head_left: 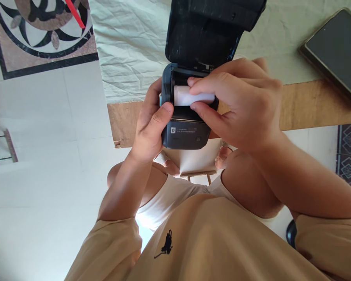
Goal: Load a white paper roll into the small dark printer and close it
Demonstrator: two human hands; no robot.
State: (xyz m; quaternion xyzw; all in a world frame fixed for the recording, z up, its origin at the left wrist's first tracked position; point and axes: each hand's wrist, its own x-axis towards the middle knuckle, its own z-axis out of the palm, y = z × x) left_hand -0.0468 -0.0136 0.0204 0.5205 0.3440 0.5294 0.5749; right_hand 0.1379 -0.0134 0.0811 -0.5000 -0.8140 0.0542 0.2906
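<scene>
A small black label printer (187, 136) is held over the table's near edge, its lid (203, 39) swung up and back. Inside its bay lies a white paper roll (181, 96). My left hand (152, 125) grips the printer's left side, thumb on the front rim and fingers behind. My right hand (242, 101) reaches in from the right, with thumb and fingers pinching the roll. The roll's right part is partly covered by these fingers.
A pale green cloth (128, 50) covers the wooden table (304, 103). At the right lies a dark phone-like slab (336, 50). A red strip (75, 13) shows at upper left. My legs and a wooden stool (197, 174) are below the edge.
</scene>
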